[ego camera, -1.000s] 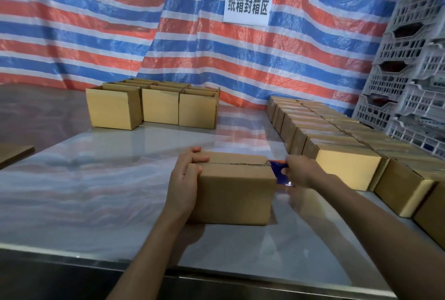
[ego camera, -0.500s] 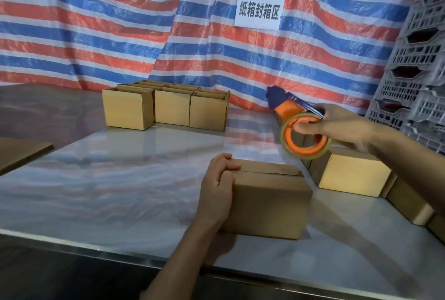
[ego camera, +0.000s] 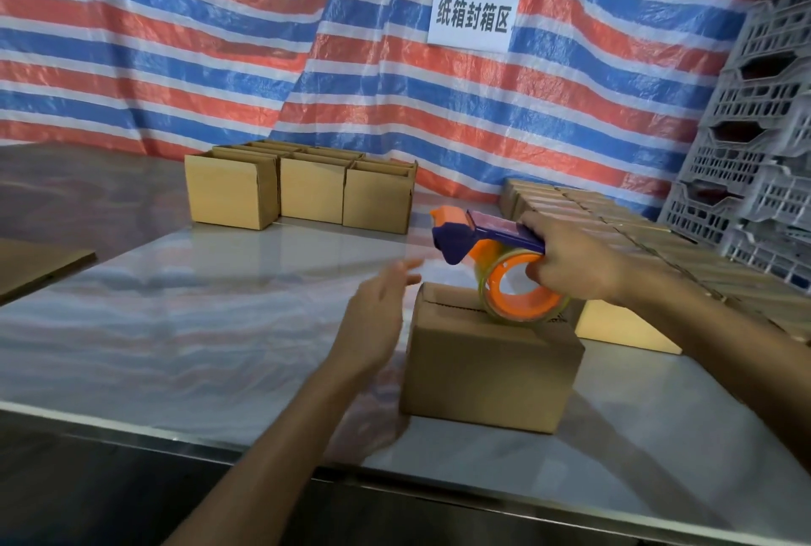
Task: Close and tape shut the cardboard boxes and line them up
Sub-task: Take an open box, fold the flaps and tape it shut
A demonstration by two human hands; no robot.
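Gripping one tape dispenser (ego camera: 482, 234), the right hand (ego camera: 575, 264) holds its orange roll over the single closed box (ego camera: 487, 370) near the table's (ego camera: 197, 326) front edge. The left hand (ego camera: 377, 317) hovers beside that box, fingers straight, holding nothing. Three open boxes (ego camera: 307, 194) front a far cluster, their contents hidden. A row of closed boxes (ego camera: 614, 221) lines the right, too foreshortened to count.

White sign (ego camera: 474, 13) on striped tarp (ego camera: 219, 41): "纸箱封箱区"

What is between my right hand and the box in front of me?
The tape dispenser: your right hand grips it, its orange roll low over the box top seam. The head view shows this.
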